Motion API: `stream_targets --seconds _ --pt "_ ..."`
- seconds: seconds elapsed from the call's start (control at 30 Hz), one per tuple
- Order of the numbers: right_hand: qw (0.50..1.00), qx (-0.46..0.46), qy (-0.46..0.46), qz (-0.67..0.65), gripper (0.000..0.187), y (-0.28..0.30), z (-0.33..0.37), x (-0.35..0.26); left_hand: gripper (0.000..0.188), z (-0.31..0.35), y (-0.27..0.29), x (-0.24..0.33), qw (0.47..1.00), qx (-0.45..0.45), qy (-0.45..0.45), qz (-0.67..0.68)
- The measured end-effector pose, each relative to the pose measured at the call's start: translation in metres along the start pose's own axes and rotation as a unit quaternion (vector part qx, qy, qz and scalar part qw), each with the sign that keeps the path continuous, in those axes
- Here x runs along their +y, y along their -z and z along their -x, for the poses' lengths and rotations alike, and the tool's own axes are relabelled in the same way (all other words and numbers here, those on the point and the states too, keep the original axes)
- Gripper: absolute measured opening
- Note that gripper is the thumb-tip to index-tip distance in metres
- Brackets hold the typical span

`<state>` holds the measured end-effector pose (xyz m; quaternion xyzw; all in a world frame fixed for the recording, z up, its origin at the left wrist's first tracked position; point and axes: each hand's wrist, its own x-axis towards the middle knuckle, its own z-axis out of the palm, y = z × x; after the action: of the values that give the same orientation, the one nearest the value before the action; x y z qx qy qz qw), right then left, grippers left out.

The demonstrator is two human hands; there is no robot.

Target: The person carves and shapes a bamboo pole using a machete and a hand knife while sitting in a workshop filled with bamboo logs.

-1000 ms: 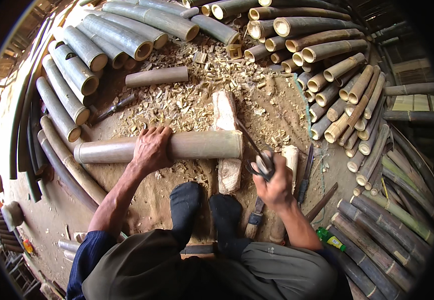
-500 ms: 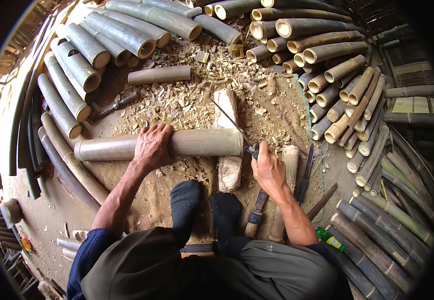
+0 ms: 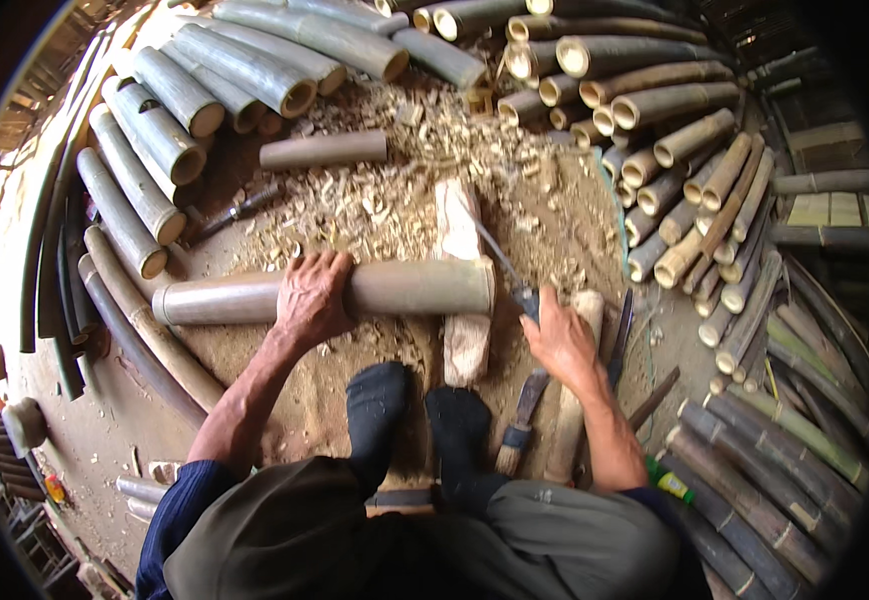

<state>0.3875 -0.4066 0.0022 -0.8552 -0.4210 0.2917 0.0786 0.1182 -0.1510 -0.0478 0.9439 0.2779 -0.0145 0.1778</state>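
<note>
A thick bamboo tube (image 3: pixel 405 288) lies crosswise in front of me, its right end resting on a pale wooden block (image 3: pixel 458 222). My left hand (image 3: pixel 313 295) is wrapped over the tube from above, left of its middle. Just off the tube's right end, my right hand (image 3: pixel 562 338) grips the dark handle of a knife (image 3: pixel 500 252). The thin blade slants up and to the left, close by the tube's end. Below the right hand, a second knife with a bound handle (image 3: pixel 520 430) lies on the ground beside a slim bamboo piece (image 3: pixel 572 400).
Wood chips (image 3: pixel 405 180) litter the ground beyond the tube. A shorter brown bamboo piece (image 3: pixel 323 149) lies among them. Bamboo tubes (image 3: pixel 245 70) line the far left, and stacked ones (image 3: pixel 655 105) fill the right side. Another long blade (image 3: pixel 620 340) lies right of my hand.
My right hand and the knife have moved right and slightly down, away from the tube's end. The left hand keeps its grip on the tube; the whole view has shifted slightly.
</note>
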Motion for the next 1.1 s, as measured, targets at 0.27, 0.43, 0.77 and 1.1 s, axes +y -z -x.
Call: stream_targets --seconds 0.27,0.43,0.77,1.1 --pt "0.975 0.152 0.139 -0.083 0.020 -0.026 0.015 -0.007 0.082 0.014 -0.018 0.012 0.991 0.124 -0.032 -0.038" --pt "0.993 0.070 0.054 -0.082 0.023 0.003 0.019 -0.039 0.083 0.014 -0.017 0.005 0.990 0.135 -0.025 -0.027" --pt "0.990 0.101 0.036 0.095 0.027 -0.034 0.001 0.033 0.073 0.012 -0.017 0.010 0.989 0.135 -0.036 -0.048" --pt "0.997 0.059 0.039 0.033 0.020 -0.039 0.009 0.000 0.078 0.014 -0.020 0.013 0.992 0.122 -0.029 -0.032"
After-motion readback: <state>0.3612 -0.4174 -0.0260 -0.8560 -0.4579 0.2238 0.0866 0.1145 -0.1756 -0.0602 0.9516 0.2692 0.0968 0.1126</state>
